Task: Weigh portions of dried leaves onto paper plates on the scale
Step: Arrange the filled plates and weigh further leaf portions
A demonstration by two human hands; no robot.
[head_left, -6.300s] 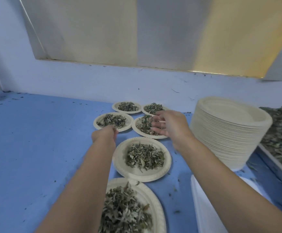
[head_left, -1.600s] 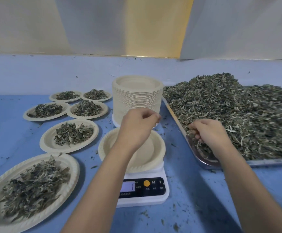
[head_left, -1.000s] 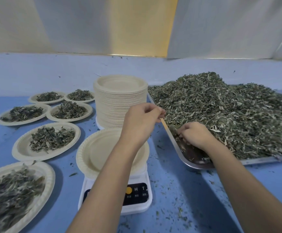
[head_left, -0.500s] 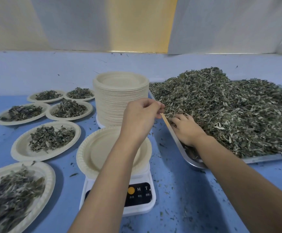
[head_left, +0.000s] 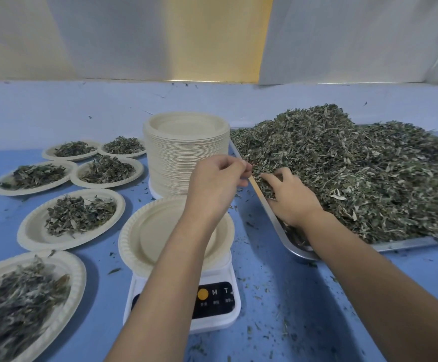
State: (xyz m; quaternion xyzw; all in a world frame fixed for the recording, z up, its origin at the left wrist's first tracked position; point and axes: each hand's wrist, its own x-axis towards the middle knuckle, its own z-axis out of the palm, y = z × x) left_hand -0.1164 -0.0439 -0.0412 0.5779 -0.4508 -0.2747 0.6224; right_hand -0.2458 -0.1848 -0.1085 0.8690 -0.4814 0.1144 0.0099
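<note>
An empty paper plate [head_left: 150, 231] sits on the white scale [head_left: 216, 307] in the middle. To its right, a metal tray [head_left: 400, 243] holds a big heap of dried leaves [head_left: 356, 173]. My left hand [head_left: 216, 181] hovers over the plate's far side, its curled fingers pinching the tray's near-left rim. My right hand [head_left: 289, 195] lies palm down on the heap at the tray's left edge, fingers spread and dug into the leaves. My left forearm hides part of the plate and the scale's display.
A tall stack of empty paper plates [head_left: 186, 150] stands behind the scale. Several plates filled with leaves [head_left: 74, 218] lie to the left on the blue table [head_left: 291, 296]. Leaf crumbs are scattered around the scale. A pale wall rises behind.
My right hand has slid further up into the heap and its fingers have spread. My left hand has stayed at the tray's rim. Earlier both hands were at the filled plates.
</note>
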